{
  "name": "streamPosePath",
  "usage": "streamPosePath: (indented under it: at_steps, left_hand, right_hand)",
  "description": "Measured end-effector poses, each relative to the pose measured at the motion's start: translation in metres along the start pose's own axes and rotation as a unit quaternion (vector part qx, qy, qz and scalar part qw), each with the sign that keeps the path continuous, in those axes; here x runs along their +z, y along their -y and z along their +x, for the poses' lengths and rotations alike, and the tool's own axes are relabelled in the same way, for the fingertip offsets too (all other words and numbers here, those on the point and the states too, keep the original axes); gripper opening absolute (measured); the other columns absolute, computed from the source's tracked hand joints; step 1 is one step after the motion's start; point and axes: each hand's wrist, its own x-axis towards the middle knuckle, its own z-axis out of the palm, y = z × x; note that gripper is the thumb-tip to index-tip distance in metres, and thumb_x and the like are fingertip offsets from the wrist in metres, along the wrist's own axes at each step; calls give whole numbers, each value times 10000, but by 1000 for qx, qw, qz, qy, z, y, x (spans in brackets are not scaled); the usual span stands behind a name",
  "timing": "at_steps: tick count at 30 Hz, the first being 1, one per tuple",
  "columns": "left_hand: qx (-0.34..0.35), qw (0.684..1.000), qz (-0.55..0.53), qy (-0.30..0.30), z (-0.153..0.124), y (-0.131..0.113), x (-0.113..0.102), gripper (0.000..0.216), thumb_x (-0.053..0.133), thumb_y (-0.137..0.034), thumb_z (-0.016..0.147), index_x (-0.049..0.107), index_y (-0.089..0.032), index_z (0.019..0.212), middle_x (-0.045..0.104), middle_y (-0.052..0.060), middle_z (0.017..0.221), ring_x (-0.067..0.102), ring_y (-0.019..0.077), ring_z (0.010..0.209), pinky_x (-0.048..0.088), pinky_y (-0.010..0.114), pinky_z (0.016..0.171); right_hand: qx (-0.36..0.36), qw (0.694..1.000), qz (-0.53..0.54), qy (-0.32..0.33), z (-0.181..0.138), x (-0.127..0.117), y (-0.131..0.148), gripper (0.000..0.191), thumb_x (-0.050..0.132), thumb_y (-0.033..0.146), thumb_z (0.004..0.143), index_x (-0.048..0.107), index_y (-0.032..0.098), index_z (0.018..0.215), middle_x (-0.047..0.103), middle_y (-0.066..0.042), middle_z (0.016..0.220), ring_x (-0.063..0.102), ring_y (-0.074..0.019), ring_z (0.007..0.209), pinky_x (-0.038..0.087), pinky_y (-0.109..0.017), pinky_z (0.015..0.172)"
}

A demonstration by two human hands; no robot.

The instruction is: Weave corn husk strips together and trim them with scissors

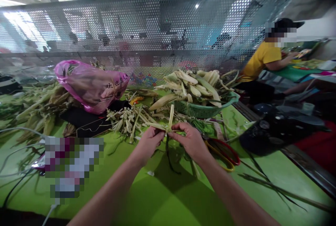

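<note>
Both my hands meet over the middle of the green table [157, 191], pinching a small bundle of pale corn husk strips [171, 115]. My left hand [151, 142] grips the strips that point left, thumb and fingers closed. From the other side my right hand [190, 138] pinches the same bundle near its crossing. One strip stands upright and a dark thin strand [170, 161] hangs below. Scissors [225, 152] with red and yellow handles lie just right of my right hand. Short folded husk pieces [128, 121] are heaped beyond my left hand.
A green basket [202, 109] piled with corn husks [195, 84] stands behind my hands. A pink plastic bag [91, 86] sits at the back left. Cables and a pixelated item [76, 166] lie left. A black bag [259, 135] is at the right edge; a person in yellow [265, 56] sits beyond.
</note>
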Motion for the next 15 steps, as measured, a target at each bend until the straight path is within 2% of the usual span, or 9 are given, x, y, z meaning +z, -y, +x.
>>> streamPosePath:
  at_steps: [4, 8, 15]
  left_hand:
    - [10, 1000, 0, -4, -1, -5, 1, 92, 603, -241, 765, 585, -158, 799, 452, -44, 630, 326, 73, 540, 236, 219, 510]
    - [12, 999, -21, -25, -4, -10, 4, 187, 639, -271, 759, 609, -162, 907, 539, -24, 709, 404, 81, 599, 288, 216, 558]
    - [-1, 999, -42, -14, -6, -8, 1, 158, 634, -266, 747, 583, -165, 858, 443, -62, 632, 281, 56, 508, 193, 217, 485]
  right_hand:
    - [33, 997, 62, 19, -2, 3, 5, 260, 683, 413, 709, 655, 180, 822, 666, -39, 792, 601, -212, 771, 455, -326, 722]
    - [27, 995, 95, 24, -3, 4, 8, 258, 690, 409, 711, 638, 174, 805, 656, -33, 793, 590, -193, 761, 453, -309, 721]
    - [23, 996, 86, 27, -3, 0, 13, 246, 709, 399, 698, 627, 183, 780, 647, -19, 767, 586, -185, 740, 444, -291, 693]
